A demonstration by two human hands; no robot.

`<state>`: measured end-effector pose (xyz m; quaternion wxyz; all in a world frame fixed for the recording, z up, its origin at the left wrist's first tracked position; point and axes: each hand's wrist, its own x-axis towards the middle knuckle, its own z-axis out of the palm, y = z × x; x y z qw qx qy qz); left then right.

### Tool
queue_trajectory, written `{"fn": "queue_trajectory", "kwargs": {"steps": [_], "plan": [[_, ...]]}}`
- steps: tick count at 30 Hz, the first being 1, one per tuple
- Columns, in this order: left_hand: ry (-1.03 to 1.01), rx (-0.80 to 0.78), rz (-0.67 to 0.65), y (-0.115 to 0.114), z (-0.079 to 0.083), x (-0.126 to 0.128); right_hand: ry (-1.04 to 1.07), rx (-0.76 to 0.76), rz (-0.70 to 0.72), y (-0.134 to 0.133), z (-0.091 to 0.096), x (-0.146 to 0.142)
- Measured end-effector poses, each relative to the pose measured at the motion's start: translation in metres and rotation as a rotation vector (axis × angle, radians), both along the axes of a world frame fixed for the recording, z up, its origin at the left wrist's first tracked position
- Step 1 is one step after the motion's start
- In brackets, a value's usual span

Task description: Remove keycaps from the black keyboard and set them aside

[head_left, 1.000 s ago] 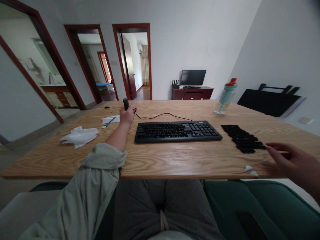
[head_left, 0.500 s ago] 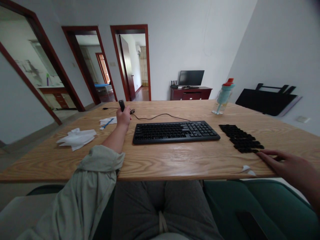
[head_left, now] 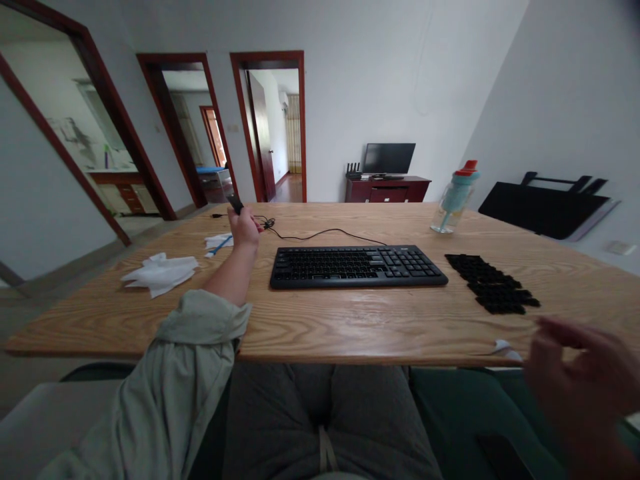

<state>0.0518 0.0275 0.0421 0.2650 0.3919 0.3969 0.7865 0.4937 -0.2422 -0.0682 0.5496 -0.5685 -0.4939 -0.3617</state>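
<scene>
Take the keyboard (head_left: pixel 360 267) as the clock's centre, twelve pointing away from you. Your left hand (head_left: pixel 245 230) sits at ten, closed round a dark, narrow piece (head_left: pixel 235 204); its far end juts past your fist, so the grip seems meant to leave that end free. Your right hand (head_left: pixel 580 367) is at four, fingers curled toward the thumb; it is too blurred to tell whether anything is pinched there.

The keyboard lies flat, long side facing you, probably to bring every row within reach, and its cable (head_left: pixel 320 231) trails from the far side toward ten. The small black pieces (head_left: pixel 487 283) lie in staggered rows at three to four, likely to keep them together on your right.

The table's (head_left: pixel 350 330) front edge runs just before your lap, and the strip of wood between it and the keyboard gives your forearms room to sweep. A white scrap (head_left: pixel 506 348) lies at that edge, just beside your right hand. The bottle (head_left: pixel 453 200), upright at two, limits room beyond the pieces; crumpled tissue (head_left: pixel 161 275) occupies nine.
</scene>
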Motion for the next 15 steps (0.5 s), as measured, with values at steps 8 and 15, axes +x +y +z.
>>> {"fn": "queue_trajectory", "kwargs": {"steps": [8,15], "plan": [[0.034,-0.085,-0.195,-0.017,0.011,-0.004,-0.445,-0.932,1.260,0.001,-0.101,-0.279],[0.118,-0.200,-0.454,-0.019,-0.003,0.005,-0.399,-1.153,1.105,0.071,-0.160,-0.350]]}}
